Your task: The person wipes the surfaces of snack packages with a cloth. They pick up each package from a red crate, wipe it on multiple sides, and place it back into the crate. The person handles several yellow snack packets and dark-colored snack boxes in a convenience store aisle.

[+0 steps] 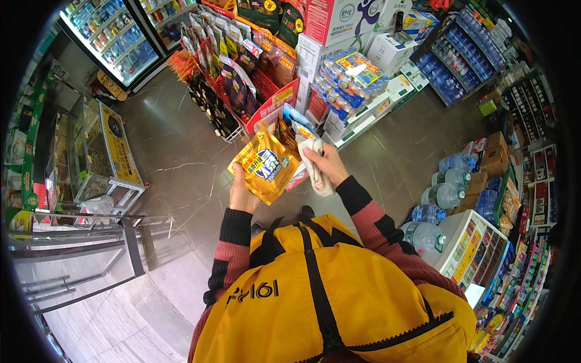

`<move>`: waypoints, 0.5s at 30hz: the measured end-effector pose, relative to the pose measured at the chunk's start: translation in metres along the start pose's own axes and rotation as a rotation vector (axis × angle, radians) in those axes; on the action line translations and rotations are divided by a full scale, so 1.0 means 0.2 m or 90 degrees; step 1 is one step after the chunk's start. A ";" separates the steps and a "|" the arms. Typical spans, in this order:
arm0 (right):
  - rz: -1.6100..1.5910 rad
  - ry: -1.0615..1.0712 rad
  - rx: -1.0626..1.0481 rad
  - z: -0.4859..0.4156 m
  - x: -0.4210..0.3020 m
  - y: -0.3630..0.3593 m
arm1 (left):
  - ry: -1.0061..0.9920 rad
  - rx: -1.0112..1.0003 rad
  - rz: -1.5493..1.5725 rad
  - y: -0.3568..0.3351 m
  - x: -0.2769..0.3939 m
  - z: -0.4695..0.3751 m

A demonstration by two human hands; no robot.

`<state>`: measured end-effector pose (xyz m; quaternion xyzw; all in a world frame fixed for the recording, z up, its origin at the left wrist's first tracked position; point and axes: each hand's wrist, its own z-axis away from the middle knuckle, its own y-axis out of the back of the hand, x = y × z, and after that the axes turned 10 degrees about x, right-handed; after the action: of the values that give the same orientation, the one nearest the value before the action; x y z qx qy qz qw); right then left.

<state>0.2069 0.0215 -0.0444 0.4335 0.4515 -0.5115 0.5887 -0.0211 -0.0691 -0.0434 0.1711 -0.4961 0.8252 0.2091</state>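
A gold snack pouch (268,165) with a blue round emblem is held by its left edge in my left hand (243,190), the printed front turned up towards me. My right hand (327,161) grips a folded off-white cloth (314,170) just to the right of the pouch. Behind the two hands stand more packets in a low red display box, among them a light blue packet (297,119). The pouch and my hands cover much of that box.
A red tiered snack rack (272,106) stands ahead, beside stacked white cartons (313,59) and shrink-wrapped bottles (347,84). Large water bottles (444,195) and a white cabinet (467,245) are at the right. To the left are bulk-food bins (97,154), a glass door (81,258) and a drinks fridge (113,41).
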 end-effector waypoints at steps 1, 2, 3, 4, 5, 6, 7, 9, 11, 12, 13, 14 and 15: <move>-0.049 -0.014 -0.048 0.00 -0.01 0.02 | 0.009 -0.002 -0.022 0.00 0.00 0.00; -0.080 -0.069 -0.084 0.00 -0.03 0.04 | 0.018 0.000 -0.039 0.00 -0.01 0.00; -0.109 -0.126 -0.105 0.01 -0.05 0.05 | 0.034 -0.008 -0.046 0.00 -0.01 -0.01; -0.103 -0.125 -0.141 0.02 -0.06 0.04 | 0.030 -0.004 -0.061 0.00 -0.02 -0.01; -0.120 -0.063 -0.224 0.03 -0.07 0.03 | 0.033 -0.010 -0.066 0.00 -0.02 -0.01; -0.097 -0.065 -0.210 0.04 -0.07 0.02 | 0.036 -0.017 -0.071 0.00 -0.03 -0.01; -0.116 -0.031 -0.246 0.05 -0.07 0.00 | 0.037 -0.053 -0.067 0.00 -0.03 -0.02; -0.136 -0.116 -0.225 0.06 -0.05 -0.01 | 0.053 -0.027 -0.071 0.01 -0.03 -0.02; -0.150 -0.144 -0.220 0.07 -0.02 -0.02 | 0.072 -0.017 -0.069 0.03 -0.02 -0.03; -0.143 -0.136 -0.212 0.08 -0.01 -0.04 | 0.068 -0.018 -0.058 0.04 -0.02 -0.03; -0.127 -0.143 -0.201 0.09 0.01 -0.05 | 0.062 -0.010 -0.055 0.05 -0.03 -0.03; -0.145 -0.141 -0.198 0.10 0.03 -0.05 | 0.056 0.000 -0.051 0.06 -0.03 -0.03; -0.203 -0.162 -0.191 0.11 0.04 -0.07 | 0.057 0.005 -0.045 0.07 -0.03 -0.03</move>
<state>0.1960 -0.0028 -0.0483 0.1969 0.5072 -0.5755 0.6106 -0.0231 -0.0712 -0.0590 0.1519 -0.4763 0.8263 0.2594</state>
